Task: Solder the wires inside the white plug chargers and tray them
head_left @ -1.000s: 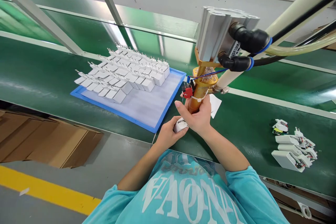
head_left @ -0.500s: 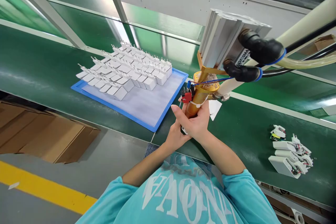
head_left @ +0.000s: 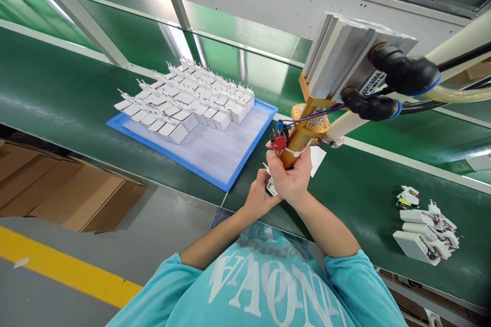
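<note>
My right hand [head_left: 292, 176] is wrapped around the gold cylindrical handle [head_left: 297, 145] of an air-driven tool, its thumb folded in below a small red switch [head_left: 279, 140]. Close against it on the left, my left hand [head_left: 259, 196] is closed on a white plug adapter [head_left: 271, 186], held under the handle's lower end. Most of the adapter is hidden by my fingers; a pin and part of the white casing show. Above the handle sits a silver cylinder block [head_left: 345, 61] with black hose fittings. Behind my right hand lies a flat white piece [head_left: 317, 159].
Left of my hands, a blue-rimmed tray [head_left: 226, 184] bears many white plug adapters [head_left: 199, 97] in rows. Several opened white casings with wires [head_left: 422, 235] lie on the green bench [head_left: 356, 189] at right. Thick hoses run off to the upper right. Cardboard boxes [head_left: 76, 189] stand at lower left.
My right thumb, stretched out before, is now folded down by the handle. More of the white adapter shows between my hands. The whole view has shifted slightly, with the tool now farther right.
</note>
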`<state>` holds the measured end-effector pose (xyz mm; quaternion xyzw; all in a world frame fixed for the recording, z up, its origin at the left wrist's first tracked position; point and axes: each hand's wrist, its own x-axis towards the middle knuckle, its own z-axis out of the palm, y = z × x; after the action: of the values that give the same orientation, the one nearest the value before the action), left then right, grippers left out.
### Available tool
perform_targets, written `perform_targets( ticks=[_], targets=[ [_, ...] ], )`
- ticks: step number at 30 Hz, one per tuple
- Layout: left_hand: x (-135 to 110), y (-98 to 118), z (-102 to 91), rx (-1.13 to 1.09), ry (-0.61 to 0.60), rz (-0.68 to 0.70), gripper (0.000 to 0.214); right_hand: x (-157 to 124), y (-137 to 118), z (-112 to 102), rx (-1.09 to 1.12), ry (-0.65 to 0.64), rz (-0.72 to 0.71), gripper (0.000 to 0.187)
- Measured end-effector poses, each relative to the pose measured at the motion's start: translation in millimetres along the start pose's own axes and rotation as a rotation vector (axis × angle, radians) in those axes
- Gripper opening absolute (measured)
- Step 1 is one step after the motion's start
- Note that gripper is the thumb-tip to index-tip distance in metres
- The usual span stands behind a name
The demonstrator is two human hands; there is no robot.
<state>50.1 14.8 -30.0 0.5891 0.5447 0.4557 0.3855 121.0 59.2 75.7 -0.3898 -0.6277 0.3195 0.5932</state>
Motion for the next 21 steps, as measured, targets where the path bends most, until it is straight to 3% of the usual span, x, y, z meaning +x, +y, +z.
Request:
perform_targets(
  ticks=[8, 15, 18, 21],
  targets=[
    [2, 0, 1.3, -0.008, -0.016, -0.007, 0.043, 1, 8, -5, 0.06, -0.07, -0.012, 0.033],
    [9, -8, -4.3, 0.166, 0.129, 0.016, 0.041, 3, 21, -21, 0.182, -0.051, 0.011, 0.025],
    [12, -4, -10.9, 0.122, 0.099, 0.025, 0.04, 6, 32, -43, 0.068, -0.034, -0.008, 0.022],
    [16, 5, -16.8, 0.064, 0.021, 0.056, 0.038, 9, 46, -73, -0.249, 0.051, -0.043, 0.023]
  ],
)
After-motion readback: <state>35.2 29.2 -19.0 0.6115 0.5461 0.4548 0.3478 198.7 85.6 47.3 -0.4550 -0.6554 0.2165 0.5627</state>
